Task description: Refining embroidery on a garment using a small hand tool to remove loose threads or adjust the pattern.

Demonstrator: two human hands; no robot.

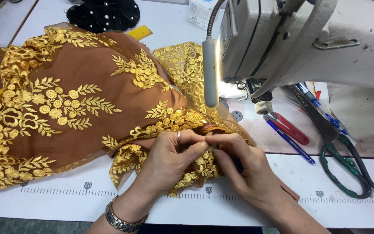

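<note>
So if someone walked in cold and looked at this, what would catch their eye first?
Probably the brown fabric with gold floral embroidery, spread over the left half of the white table. Next, the left hand and right hand, pinching its edge together at the front centre. Behind them at upper right stands the white sewing machine, its lamp lit, with green-handled scissors lying at right.

A white desk [256, 203] fills the view, a printed ruler scale [57, 190] running along its near edge; a grey-white sewing machine [291, 39] stands at the upper right, its slim lamp [211, 71] glowing on a flexible neck; dark floor [22, 225] shows below the desk's front edge.
</note>
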